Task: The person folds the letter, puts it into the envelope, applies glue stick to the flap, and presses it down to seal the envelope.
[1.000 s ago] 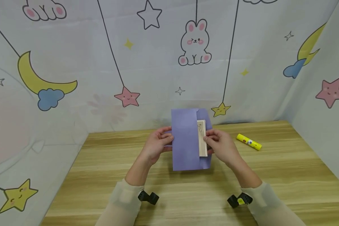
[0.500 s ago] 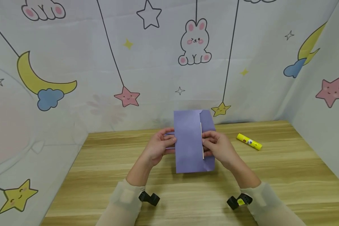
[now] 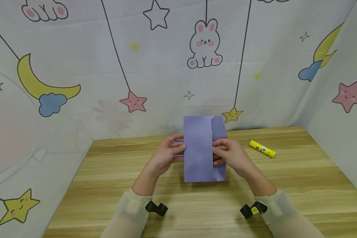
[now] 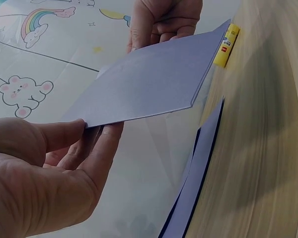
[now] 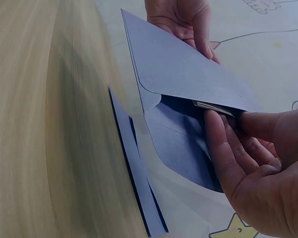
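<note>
A purple envelope [image 3: 197, 148] is held up over the table, its pocket mouth and flap [image 3: 219, 132] facing right. My left hand [image 3: 169, 150] pinches its left edge, thumb in front and fingers behind. At the mouth, my right hand [image 3: 230, 152] has its thumb and fingertips right at the edge of a card, which is almost wholly inside the pocket. Only a thin pale edge of the card [image 5: 214, 107] shows in the right wrist view; the rest is hidden. The left wrist view shows the envelope's plain panel [image 4: 149, 79] between both hands.
A yellow glue stick [image 3: 262, 149] lies on the wooden table [image 3: 202, 211] to the right. Another folded purple paper [image 5: 136, 168] is low by the tabletop, mostly behind the held envelope in the head view. A printed cloth [image 3: 160, 66] hangs behind the table.
The card has slid left into the envelope until it is nearly out of sight, with my right fingers following it to the mouth. The envelope has shifted slightly right.
</note>
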A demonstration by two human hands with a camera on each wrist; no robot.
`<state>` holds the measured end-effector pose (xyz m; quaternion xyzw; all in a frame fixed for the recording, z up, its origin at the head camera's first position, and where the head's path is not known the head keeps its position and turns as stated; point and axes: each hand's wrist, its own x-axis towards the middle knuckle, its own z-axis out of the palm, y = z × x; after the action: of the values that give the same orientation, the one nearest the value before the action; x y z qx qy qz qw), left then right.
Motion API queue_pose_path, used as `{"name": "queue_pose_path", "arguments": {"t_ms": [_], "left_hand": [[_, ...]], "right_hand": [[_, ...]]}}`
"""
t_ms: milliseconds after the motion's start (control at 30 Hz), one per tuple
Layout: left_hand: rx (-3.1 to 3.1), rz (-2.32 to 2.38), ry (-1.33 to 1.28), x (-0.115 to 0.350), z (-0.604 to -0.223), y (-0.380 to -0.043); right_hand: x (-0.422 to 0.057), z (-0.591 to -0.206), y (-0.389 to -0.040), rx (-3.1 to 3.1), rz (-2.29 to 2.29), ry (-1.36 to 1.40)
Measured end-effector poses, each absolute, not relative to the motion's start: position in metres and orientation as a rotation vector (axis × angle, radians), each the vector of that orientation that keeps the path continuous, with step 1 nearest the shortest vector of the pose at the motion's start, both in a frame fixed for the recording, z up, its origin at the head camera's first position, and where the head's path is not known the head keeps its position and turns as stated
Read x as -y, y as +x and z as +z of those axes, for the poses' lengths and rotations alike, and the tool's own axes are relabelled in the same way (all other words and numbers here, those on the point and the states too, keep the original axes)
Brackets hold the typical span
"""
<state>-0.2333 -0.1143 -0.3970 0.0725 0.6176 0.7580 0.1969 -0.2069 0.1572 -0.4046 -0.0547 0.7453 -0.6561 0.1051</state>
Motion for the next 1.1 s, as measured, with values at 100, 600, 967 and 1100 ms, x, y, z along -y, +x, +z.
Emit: {"name": "queue_pose_path", "arguments": {"t_ms": [100, 600, 967, 1100], "left_hand": [[-1.760, 2.098, 0.215, 0.1150, -0.3966, -0.2335], [-1.846, 2.025, 0.223, 0.1170, -0.3951, -0.2317], [-1.876, 2.066, 0.190, 0.1105, -0.3973, -0.2337], [-1.865, 2.104, 0.162, 0.1102, -0.3981, -0.2331]], "right_hand": [[-0.1578, -0.4051, -0.2077, -2.243, -1.903, -0.162], [-0.1574, -0.4081, -0.2090, -2.334, -1.853, -0.214], [-0.1558, -0.4055, -0.2072, -2.434, -1.830, -0.213], [-0.1553, -0.4030, -0.2046, -2.526, -1.799, -0.220]]}}
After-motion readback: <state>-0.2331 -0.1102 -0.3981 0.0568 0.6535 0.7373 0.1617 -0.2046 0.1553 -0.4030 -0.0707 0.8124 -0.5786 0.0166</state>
